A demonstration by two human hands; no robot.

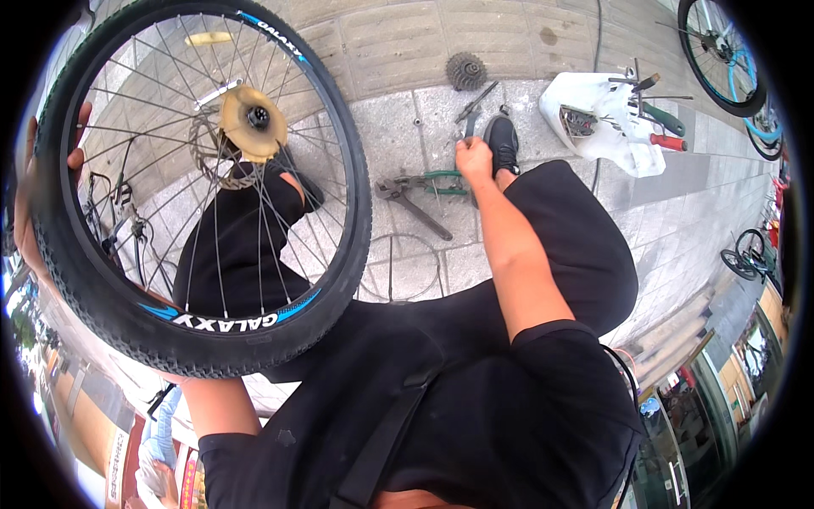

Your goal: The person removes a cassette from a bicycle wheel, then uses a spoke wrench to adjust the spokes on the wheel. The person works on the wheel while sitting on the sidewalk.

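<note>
A bicycle wheel (pixel 360 199) with a knobby black tyre is held up at the left, above my left leg. My left hand (pixel 78 153) grips its outer left side, with fingertips showing inside the rim. At the hub sit a yellowish plastic disc (pixel 233 127) and a metal brake rotor (pixel 203 153). My right hand (pixel 474 159) is closed low over the pavement beside my right shoe, around a grey metal tool (pixel 471 125) that looks like a wrench; its lower part is hidden. Just beyond lies a dark tool (pixel 476 102), and farther off a sprocket cassette (pixel 466 71).
Green-handled pliers (pixel 437 182) and a dark adjustable wrench (pixel 424 215) lie between my feet. A cut white plastic container (pixel 564 93) at the right holds tools, including a red-handled screwdriver (pixel 668 142). Another bicycle's wheel (pixel 746 108) stands at the far right. A person (pixel 159 433) shows at lower left.
</note>
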